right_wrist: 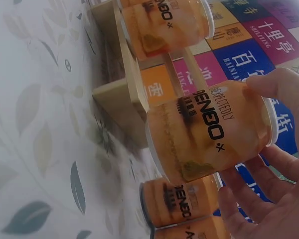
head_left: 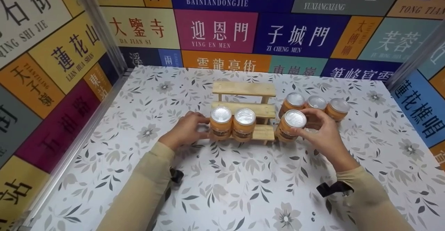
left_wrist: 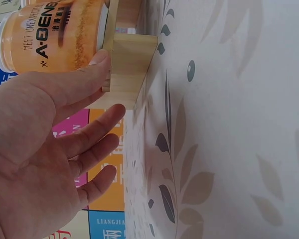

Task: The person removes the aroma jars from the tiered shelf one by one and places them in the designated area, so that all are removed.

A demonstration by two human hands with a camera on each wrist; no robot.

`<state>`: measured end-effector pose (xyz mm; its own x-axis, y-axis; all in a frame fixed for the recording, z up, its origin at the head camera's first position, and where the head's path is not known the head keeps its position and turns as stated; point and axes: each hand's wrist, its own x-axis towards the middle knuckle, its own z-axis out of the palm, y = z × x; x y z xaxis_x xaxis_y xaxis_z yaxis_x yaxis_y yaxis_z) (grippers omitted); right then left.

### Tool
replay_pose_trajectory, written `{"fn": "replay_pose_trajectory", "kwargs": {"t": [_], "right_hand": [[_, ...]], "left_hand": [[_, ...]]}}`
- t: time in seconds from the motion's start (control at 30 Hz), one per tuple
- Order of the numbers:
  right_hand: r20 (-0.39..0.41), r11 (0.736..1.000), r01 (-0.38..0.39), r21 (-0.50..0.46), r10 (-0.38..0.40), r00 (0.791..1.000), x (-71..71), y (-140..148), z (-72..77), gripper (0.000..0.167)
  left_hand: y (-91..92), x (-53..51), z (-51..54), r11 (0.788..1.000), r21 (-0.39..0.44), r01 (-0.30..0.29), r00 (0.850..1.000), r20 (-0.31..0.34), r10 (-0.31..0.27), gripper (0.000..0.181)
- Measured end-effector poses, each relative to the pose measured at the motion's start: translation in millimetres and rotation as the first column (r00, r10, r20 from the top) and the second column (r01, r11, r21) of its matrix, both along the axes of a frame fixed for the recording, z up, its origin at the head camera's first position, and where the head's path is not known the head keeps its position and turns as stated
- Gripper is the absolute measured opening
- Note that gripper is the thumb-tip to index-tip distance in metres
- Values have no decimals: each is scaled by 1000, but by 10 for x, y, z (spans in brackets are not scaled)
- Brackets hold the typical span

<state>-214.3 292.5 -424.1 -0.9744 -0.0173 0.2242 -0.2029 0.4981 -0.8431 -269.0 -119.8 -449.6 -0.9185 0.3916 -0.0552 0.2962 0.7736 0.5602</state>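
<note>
A wooden three-step rack [head_left: 243,89] carries two orange jars on its lowest step, a left jar [head_left: 221,123] and a right jar [head_left: 244,124]. My left hand [head_left: 186,129] is beside the left jar; in the left wrist view its thumb lies at the jar's base by the step's end, and the other fingers are extended. My right hand [head_left: 321,133] grips another orange jar [head_left: 291,126] by its upper part, just right of the lowest step. The right wrist view shows that held jar [right_wrist: 209,132] tilted in the frame, near the rack's end [right_wrist: 117,97].
Three more orange jars, among them a far-right jar [head_left: 337,110], stand on the patterned tabletop [head_left: 222,189] right of the rack, behind the right hand. Walls of coloured sign panels [head_left: 215,31] rise behind and to the left and right.
</note>
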Motion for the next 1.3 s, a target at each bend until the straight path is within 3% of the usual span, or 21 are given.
{"fn": "replay_pose_trajectory", "kwargs": {"t": [0.57, 0.87, 1.1, 1.3], "right_hand": [[105, 992, 125, 17, -126, 986, 10, 570, 1, 62], [227, 977, 195, 84, -210, 951, 5, 825, -2, 68], [255, 959, 231, 162, -267, 929, -9, 973, -90, 73], [295, 943, 261, 206, -314, 903, -6, 1100, -141, 79]], "left_hand": [[-30, 4, -15, 1000, -9, 19, 1000, -18, -19, 59], [-12, -9, -8, 1000, 12, 11, 1000, -2, -11, 61], [-13, -1, 0, 1000, 17, 4, 1000, 13, -4, 62], [-21, 11, -25, 1000, 5, 11, 1000, -10, -11, 62]]}}
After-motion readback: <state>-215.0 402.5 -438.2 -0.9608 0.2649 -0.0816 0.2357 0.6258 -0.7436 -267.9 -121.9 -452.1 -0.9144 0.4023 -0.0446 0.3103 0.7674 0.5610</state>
